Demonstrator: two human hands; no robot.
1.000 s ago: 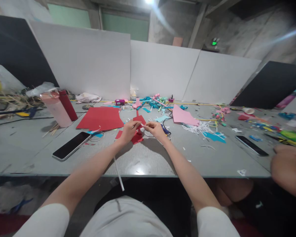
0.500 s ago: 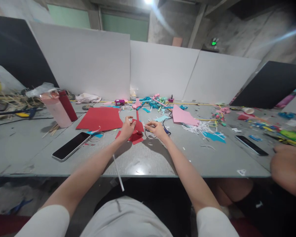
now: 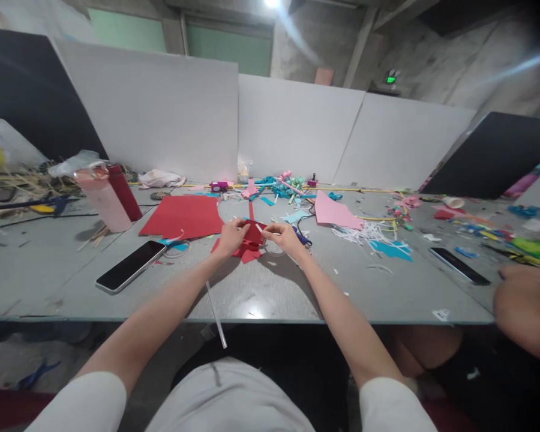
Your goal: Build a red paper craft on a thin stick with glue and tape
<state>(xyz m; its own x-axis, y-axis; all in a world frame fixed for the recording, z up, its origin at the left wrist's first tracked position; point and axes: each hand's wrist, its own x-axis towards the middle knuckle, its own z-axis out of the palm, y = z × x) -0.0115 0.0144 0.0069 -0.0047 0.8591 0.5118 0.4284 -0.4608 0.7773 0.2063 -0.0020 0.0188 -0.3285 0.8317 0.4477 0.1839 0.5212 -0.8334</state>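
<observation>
My left hand (image 3: 232, 236) is closed, its thumb and fingers pinching the edge of a small red paper piece (image 3: 254, 233). From the other side my right hand (image 3: 284, 235) reaches in, thumb and fingertips pinched on a short white strip (image 3: 259, 228) that lies against the red paper. Red paper scraps (image 3: 248, 255) lie on the table just below the hands. Beside the right hand sit a clear ring (image 3: 274, 248) and a dark blue object (image 3: 302, 236), partly covered by that hand. A large red paper sheet (image 3: 184, 217) lies left of my left hand.
A black-screened phone (image 3: 131, 266) and a pink bottle (image 3: 102, 201) stand or lie at left. A clear stick (image 3: 216, 315) juts over the table's front edge. Pink paper (image 3: 335, 211) and white shreds (image 3: 369, 231) lie at right. Another person's arm (image 3: 526, 306) rests far right.
The white strip now shows at my right fingertips, against the red paper. The red piece has tilted lower between the hands, and my left fingers have closed in on it.
</observation>
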